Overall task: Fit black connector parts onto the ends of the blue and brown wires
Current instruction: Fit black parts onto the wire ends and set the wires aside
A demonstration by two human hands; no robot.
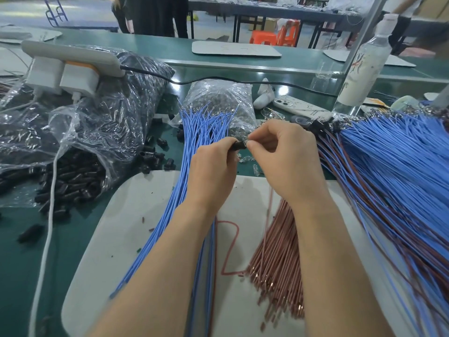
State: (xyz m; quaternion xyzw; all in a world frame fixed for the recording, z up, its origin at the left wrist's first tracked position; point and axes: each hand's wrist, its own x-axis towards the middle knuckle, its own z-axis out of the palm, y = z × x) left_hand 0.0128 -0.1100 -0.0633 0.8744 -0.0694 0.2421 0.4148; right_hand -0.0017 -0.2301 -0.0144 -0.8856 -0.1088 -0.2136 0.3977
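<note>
Both hands are raised above the flat white work board (136, 215), fingertips meeting in the gap between them. The left hand (213, 164) pinches a small black plastic connector part (239, 144) between thumb and forefinger, the other fingers curled under. The right hand (284, 154) has thumb and forefinger pressed together just right of the part, on what looks like the metal-tipped end of a thin brown wire (269, 205) that hangs down below that hand. The pinch hides the tip itself. Key relation: the connector's long axis lies roughly level, running from one hand to the other, its right end facing the right fingertips and touching or almost touching them. Cannot tell whether the terminal has entered the opening yet. Judgement: the coming move is a straight push along that axis, right hand towards left, so wire end and bore must stay in line. A tilt would likely jam the terminal at the mouth. Supplies: loose bundle of blue insulated wires (194, 142) beneath and beyond the left hand, bundle of brown wires (279, 251) under the right forearm, clear plastic bag of black connector parts (73, 178) well left of the left hand on the green surface (24, 239), and a fanned pile of blue and brown wires (388, 166) right of the right hand.
</note>
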